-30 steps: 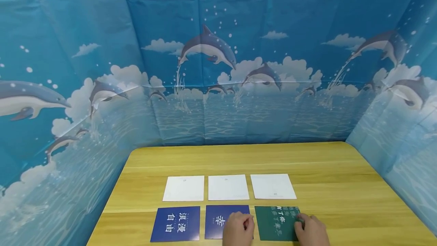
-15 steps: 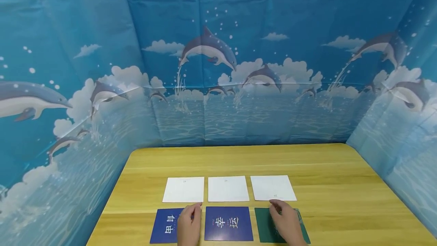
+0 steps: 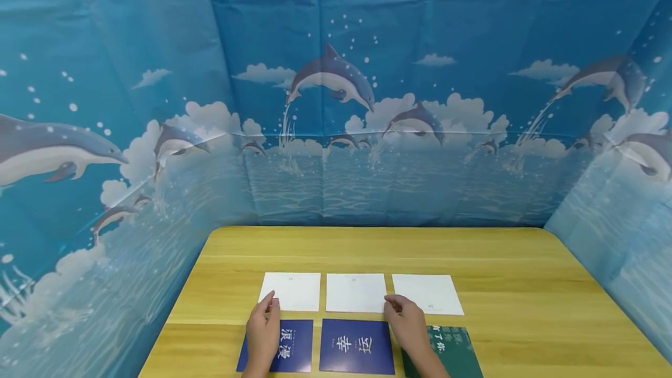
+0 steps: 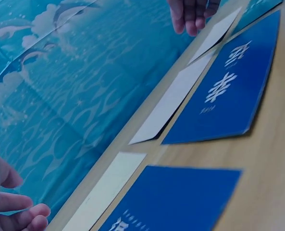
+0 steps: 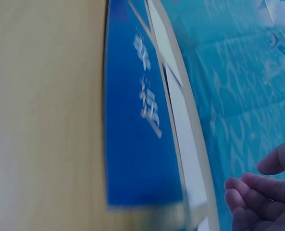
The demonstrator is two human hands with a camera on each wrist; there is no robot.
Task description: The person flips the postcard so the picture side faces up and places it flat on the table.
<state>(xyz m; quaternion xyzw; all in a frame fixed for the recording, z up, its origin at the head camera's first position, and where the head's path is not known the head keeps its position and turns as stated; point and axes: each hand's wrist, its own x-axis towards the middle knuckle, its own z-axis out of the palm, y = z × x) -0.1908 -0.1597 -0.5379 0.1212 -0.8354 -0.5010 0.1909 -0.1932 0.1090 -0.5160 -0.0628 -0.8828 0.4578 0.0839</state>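
Head — green card [image 3: 454, 352], perhaps half-hidden

The right hand [image 5: 269, 201] shows against a blue, wave-patterned backdrop [image 5: 229, 106], its thumb apart from the loosely bent fingers. On the wooden table [image 5: 46, 115] lies a blue card [image 5: 132, 163] bearing blurred white characters. Between it and the table's edge beside the backdrop, a white card [image 5: 184, 130] and another white card [image 5: 165, 41] line that edge.

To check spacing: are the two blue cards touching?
Apart: in the head view, bare table shows between the left blue card and the middle blue card.
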